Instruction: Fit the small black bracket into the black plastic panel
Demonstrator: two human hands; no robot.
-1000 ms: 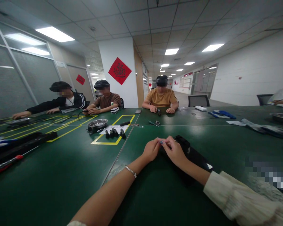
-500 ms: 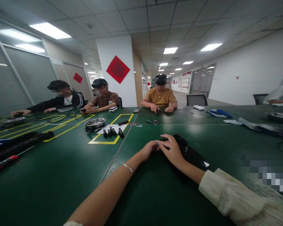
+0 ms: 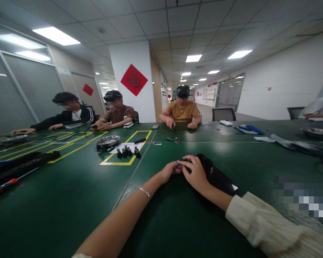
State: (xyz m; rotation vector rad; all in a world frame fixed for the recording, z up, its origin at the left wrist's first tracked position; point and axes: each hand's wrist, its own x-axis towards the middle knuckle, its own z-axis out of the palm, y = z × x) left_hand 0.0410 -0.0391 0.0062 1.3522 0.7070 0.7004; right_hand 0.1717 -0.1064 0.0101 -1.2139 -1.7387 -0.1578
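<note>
My left hand [image 3: 170, 171] is closed, fingertips meeting those of my right hand above the green table [image 3: 150, 222]. Between the fingers a small bluish piece [image 3: 179, 165] shows, too small and covered to name. My right hand [image 3: 194, 171] bends over it, thumb and fingers pinched together at the same spot. Just beyond and to the right of my right hand lies a black object [image 3: 220, 177] with a blocky end and a white corner; my hand and forearm cover part of it.
Black cylindrical parts [image 3: 127, 152] stand on white paper inside a yellow taped rectangle, near a metal bowl [image 3: 107, 141]. Pliers [image 3: 171, 139] lie farther ahead. At left are a red-handled screwdriver [image 3: 5, 187] and a black tray [image 3: 43, 157]. Several people sit around the table.
My right hand has shifted slightly left and its fingers have curled more around the small piece. Across the table, a person's hand with a dark tool has moved left.
</note>
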